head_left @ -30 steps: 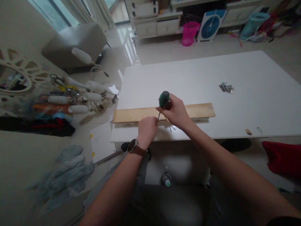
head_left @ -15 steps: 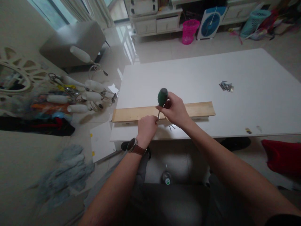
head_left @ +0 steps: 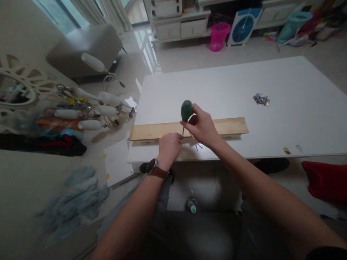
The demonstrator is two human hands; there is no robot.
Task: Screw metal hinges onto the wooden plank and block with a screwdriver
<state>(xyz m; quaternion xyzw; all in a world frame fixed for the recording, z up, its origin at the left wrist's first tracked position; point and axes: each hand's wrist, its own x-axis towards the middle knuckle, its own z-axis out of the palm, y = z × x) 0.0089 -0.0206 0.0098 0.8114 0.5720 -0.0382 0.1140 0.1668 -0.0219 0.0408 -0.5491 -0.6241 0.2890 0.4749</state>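
Note:
My right hand (head_left: 202,124) is closed on a screwdriver with a green handle (head_left: 186,110), which stands nearly upright, its shaft pointing down. The tip meets the near edge of a long pale wooden board (head_left: 227,126), where a small shiny metal spot shows. Against that same edge, my left hand (head_left: 170,144) is closed, its fingertips right beside the screwdriver tip. What they pinch is too small to make out. A couple of screws (head_left: 198,147) lie on the white table (head_left: 168,88) just in front of the board.
Metal brackets (head_left: 261,99) lie in a small pile on the table's right part. Small scraps (head_left: 286,150) sit by the near edge. Below stands a clear bottle (head_left: 192,205). A red chair-like thing (head_left: 324,180) is at right, a white lamp fixture (head_left: 93,62) at left.
The screwdriver handle has shifted very slightly to the left and turned a little in my right hand. My left hand stays at the board's edge.

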